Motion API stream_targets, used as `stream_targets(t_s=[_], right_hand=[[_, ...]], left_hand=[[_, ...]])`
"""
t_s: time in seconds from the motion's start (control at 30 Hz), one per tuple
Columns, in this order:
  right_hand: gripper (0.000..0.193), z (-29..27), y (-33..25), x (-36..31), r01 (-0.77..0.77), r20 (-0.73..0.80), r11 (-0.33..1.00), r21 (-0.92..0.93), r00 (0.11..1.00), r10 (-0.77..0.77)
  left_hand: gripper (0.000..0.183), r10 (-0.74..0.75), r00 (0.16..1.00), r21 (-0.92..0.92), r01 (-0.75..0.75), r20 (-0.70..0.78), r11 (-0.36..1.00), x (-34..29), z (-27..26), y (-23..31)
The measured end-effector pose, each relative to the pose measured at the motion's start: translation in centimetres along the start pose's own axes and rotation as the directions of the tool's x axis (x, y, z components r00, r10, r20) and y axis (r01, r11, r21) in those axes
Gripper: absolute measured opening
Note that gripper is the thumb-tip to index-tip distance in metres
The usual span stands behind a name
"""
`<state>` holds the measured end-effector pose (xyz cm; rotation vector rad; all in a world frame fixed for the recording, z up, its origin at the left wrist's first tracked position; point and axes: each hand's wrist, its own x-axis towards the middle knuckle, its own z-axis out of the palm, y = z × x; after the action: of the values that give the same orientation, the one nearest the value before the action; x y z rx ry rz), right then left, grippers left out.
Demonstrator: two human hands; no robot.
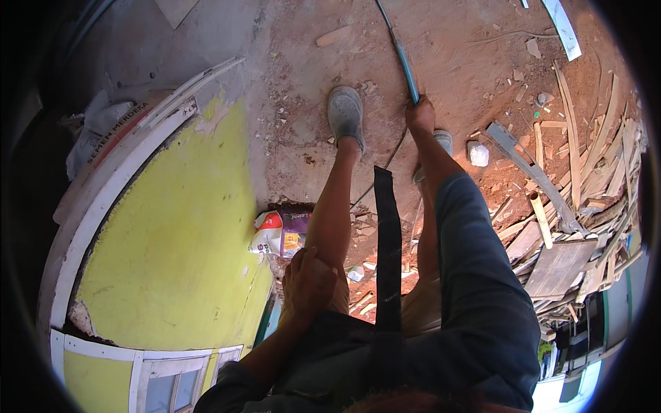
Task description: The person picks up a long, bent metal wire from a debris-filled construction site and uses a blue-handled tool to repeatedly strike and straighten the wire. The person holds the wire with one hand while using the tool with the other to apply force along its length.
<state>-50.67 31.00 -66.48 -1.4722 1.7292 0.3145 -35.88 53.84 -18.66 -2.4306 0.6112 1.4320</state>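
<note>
My right hand [421, 115] is closed round the near end of a long thin rod with a teal grip [405, 69]. Beyond the grip the rod turns dark and runs out past the top edge of the view. From beside this hand a thin dark cord [397, 148] trails back over the ground between my legs. My left hand [310, 286] rests over my left knee, its fingers bent over the leg, and no object shows in it. A dark strap [387, 255] hangs down in front of me.
Left of me stands a broken-edged yellow wall [172, 234] with a white frame. At its foot lies a crumpled colourful packet [282, 233]. On the right is a heap of wooden strips and boards [561, 268], with a white lump [478, 153] nearby. Reddish dirt [454, 41] stretches ahead.
</note>
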Motion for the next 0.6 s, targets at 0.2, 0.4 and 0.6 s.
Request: stream_targets(t_s=[0.2,0.4,0.6], right_hand=[[0.040,-0.4,0.7,0.3,0.082,0.008,0.997,-0.005,0.997,-0.082],[0.034,-4.4,-0.9,-4.9,0.099,0.008,0.984,0.151,0.995,-0.101],[0.022,-15.6,-5.1,-18.0,-0.015,0.223,0.819,0.573,0.965,-0.139]], left_hand=[[0.072,0.029,0.998,0.021,-0.028,-0.052,0.999,-0.5,0.0,0.2],[0.072,0.062,0.994,0.024,-0.060,-0.090,0.998,-0.8,-0.4,0.5],[0.068,-0.007,0.999,0.048,0.010,-0.049,0.999,-1.3,-1.2,2.1]])
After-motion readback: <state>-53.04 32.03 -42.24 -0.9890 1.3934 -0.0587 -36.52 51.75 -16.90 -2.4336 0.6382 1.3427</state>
